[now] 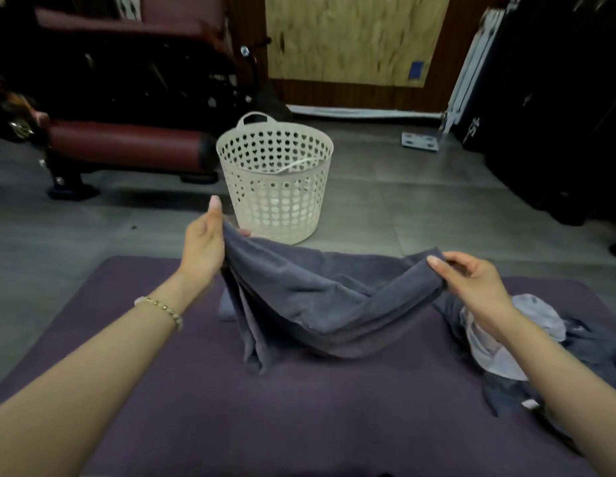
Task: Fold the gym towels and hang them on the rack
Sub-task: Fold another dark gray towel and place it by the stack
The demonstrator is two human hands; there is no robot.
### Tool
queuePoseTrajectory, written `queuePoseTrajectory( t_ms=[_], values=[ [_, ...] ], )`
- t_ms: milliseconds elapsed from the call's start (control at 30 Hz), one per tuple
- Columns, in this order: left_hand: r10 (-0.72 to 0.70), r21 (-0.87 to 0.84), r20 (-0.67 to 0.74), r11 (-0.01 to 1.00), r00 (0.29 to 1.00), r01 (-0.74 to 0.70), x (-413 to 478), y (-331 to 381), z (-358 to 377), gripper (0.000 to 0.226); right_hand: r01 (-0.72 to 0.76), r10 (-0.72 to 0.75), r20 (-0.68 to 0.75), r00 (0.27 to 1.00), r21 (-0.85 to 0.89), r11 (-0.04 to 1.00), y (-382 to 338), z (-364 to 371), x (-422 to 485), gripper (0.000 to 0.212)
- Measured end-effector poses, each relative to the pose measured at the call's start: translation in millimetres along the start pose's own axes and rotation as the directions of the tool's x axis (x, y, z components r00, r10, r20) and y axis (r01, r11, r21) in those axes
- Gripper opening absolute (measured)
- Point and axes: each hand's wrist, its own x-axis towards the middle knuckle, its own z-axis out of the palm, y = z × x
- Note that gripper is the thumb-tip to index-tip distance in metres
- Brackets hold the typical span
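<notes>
Towel [320, 304] grey, sagging between hands.

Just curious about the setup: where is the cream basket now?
In the head view, the cream perforated basket stands on the floor just past the far edge of the purple mat, near centre, behind the grey towel and right of the maroon bench.

Towel [320, 297] matt terry cloth; basket [277, 187] smooth perforated plastic; mat [196, 407] matt.

A towel [320, 304] sags over the mat's [196, 407] far middle; a towel heap [540, 325] lies at its right edge. Beyond the far edge a laundry basket [275, 187] stands on the floor [403, 201], a bench [127, 146] to its left.
</notes>
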Motion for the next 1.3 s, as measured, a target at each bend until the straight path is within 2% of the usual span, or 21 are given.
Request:
queuePoseTrajectory(
  t_ms=[67, 133, 267, 367, 467, 533, 600, 700, 767, 800, 833, 967, 1067, 1167, 1233, 1300],
  values=[
    [-0.025, -0.023, -0.121, 0.999, 0.992, 0.022, -1.7, 18.4, -23.3, 0.047, 0.007, -0.006, -0.054, 0.999, 0.019, 1.000, -20.1, -20.5, -11.3, 0.012],
    [-0.004, 0.064, -0.196, 0.998, 0.981, 0.017, -5.4, 28.9, -43.2, 0.047, -0.002, 0.006, -0.073, 0.997, 0.057, 0.998, -38.6, -34.2, -23.4, 0.016],
    [-0.004, 0.154, -0.186, 0.987, 0.982, 0.033, -16.2, 41.0, -65.5, 0.050, 0.002, 0.003, -0.030, 1.000, 0.148, 0.989, -75.7, -32.6, -51.2, 0.037],
    [-0.047, 0.177, -0.152, 0.981, 0.987, 0.074, -33.1, 54.2, -68.4, 0.052, 0.032, -0.030, -0.016, 0.999, 0.161, 0.986, -88.4, -25.9, -65.1, 0.023],
    [0.015, 0.250, -0.089, 0.968, 0.996, 0.008, -55.1, 69.4, -57.7, 0.053, 0.078, -0.080, 0.014, 0.997, 0.115, 0.990, -101.4, -10.9, -76.3, 0.014],
    [0.072, 0.277, 0.053, 0.957, 0.996, -0.084, -72.8, 82.4, -44.5, 0.049, 0.124, -0.129, 0.080, 0.988, 0.064, 0.990, -113.9, 5.7, -84.8, 0.015],
    [0.137, 0.246, 0.284, 0.946, 0.949, -0.210, -90.9, 93.5, -29.4, 0.036, 0.173, -0.173, 0.175, 0.969, 0.017, 0.985, -126.0, 24.8, -92.4, 0.019],
    [0.147, 0.162, 0.593, 0.941, 0.792, -0.296, -126.3, 109.8, -9.1, 0.024, 0.235, -0.221, 0.299, 0.928, -0.009, 0.972, -140.6, 48.3, -101.5, 0.020],
    [0.135, 0.112, 0.715, 0.946, 0.686, -0.303, -140.9, 109.2, 1.4, 0.027, 0.254, -0.240, 0.344, 0.908, 0.005, 0.967, -149.0, 56.9, -105.7, 0.019],
    [0.142, 0.086, 0.737, 0.950, 0.660, -0.300, -144.4, 106.2, 4.7, 0.027, 0.256, -0.241, 0.353, 0.904, 0.004, 0.967, -152.8, 59.1, -107.1, 0.019],
    [0.156, 0.058, 0.738, 0.955, 0.656, -0.291, -148.6, 105.8, 5.7, 0.025, 0.265, -0.246, 0.353, 0.903, -0.004, 0.964, -155.1, 60.3, -108.1, 0.018],
    [0.222, -0.029, 0.637, 0.964, 0.738, -0.265, -155.3, 109.0, 5.2, 0.004, 0.257, -0.247, 0.271, 0.930, -0.001, 0.967, -154.1, 59.0, -110.9, 0.008],
    [0.250, -0.039, 0.600, 0.958, 0.760, -0.284, -155.8, 109.6, 5.7, 0.005, 0.261, -0.255, 0.199, 0.946, -0.003, 0.965, -153.0, 58.6, -112.0, 0.024],
    [0.242, -0.043, 0.575, 0.963, 0.782, -0.267, -154.3, 107.5, 6.5, 0.010, 0.264, -0.223, 0.248, 0.943, -0.146, 0.953, -157.1, 61.4, -113.4, 0.018],
    [0.238, -0.040, 0.584, 0.963, 0.776, -0.265, -153.6, 105.2, 6.4, 0.014, 0.283, -0.231, 0.283, 0.931, -0.160, 0.946, -158.8, 62.8, -114.4, 0.014],
    [0.239, -0.023, 0.615, 0.958, 0.752, -0.285, -153.8, 104.7, 5.7, 0.017, 0.346, -0.298, 0.293, 0.909, -0.129, 0.929, -160.3, 62.2, -116.1, 0.014]
  ],
)
